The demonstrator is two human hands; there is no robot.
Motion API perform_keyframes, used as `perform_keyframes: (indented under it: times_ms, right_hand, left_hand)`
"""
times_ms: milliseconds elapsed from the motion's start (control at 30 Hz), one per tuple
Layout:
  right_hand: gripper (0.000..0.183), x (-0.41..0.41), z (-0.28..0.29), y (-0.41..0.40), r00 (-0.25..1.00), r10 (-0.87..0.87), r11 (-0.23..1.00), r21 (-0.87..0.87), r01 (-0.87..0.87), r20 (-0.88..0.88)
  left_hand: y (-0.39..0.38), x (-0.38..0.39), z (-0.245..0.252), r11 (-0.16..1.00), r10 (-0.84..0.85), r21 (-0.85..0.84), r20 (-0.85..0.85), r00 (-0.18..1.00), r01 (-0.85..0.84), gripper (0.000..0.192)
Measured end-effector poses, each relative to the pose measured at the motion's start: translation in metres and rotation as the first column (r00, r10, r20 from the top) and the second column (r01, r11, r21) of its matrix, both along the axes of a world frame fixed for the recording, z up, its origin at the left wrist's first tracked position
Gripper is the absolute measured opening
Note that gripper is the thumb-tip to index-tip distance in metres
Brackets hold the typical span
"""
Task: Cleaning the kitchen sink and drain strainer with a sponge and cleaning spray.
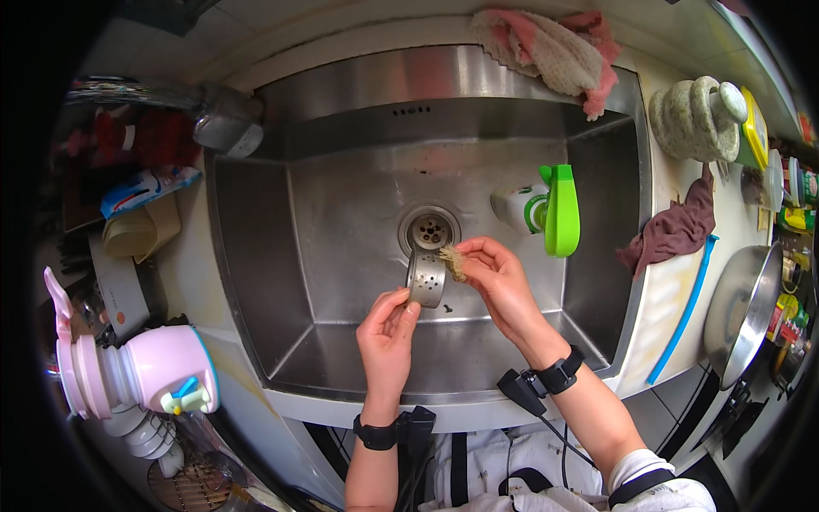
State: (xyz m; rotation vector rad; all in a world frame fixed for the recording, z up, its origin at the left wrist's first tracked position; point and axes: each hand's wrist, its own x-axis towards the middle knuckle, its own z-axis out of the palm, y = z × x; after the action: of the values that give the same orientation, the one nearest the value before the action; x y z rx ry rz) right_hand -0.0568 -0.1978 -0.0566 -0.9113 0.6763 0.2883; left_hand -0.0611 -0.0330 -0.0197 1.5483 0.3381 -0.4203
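My left hand (389, 326) pinches the rim of a perforated metal sink strainer basket (427, 280), tilted on its side above the sink floor. Between the fingertips of my right hand (496, 275) is a small, frayed, yellowish scrubbing pad (453, 263), close against the strainer's side; whether it touches the metal I cannot tell. Just beyond both hands lies the round sink drain (430, 229), its holed bottom exposed. The stainless steel sink (358, 192) surrounds them. A dark scrap of debris (448, 308) rests on the sink floor below the strainer.
A white spray bottle with a green trigger head (562, 211) occupies the sink's right side. Pink and white cloths (544, 48) drape over the back rim. On the right counter are a stone mortar (691, 118), a brown rag (675, 224) and a metal bowl (736, 313). A pink jug (153, 368) stands left.
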Motion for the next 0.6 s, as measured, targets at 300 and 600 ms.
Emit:
perform_keyframes:
  times_ms: [300, 600]
  right_hand:
    - [0.016, -0.009, 0.012, 0.011, 0.952, 0.186, 0.962, -0.241, -0.126, 0.244]
    - [0.01, -0.004, 0.033, 0.026, 0.707, 0.527, 0.631, -0.774, 0.046, 0.472]
  left_hand:
    - [0.005, 0.002, -0.006, 0.992, 0.011, -0.127, -0.07, 0.998, -0.02, 0.02]
    - [0.015, -0.003, -0.013, 1.0, 0.019, -0.002, 0.033, 0.999, -0.018, 0.012]
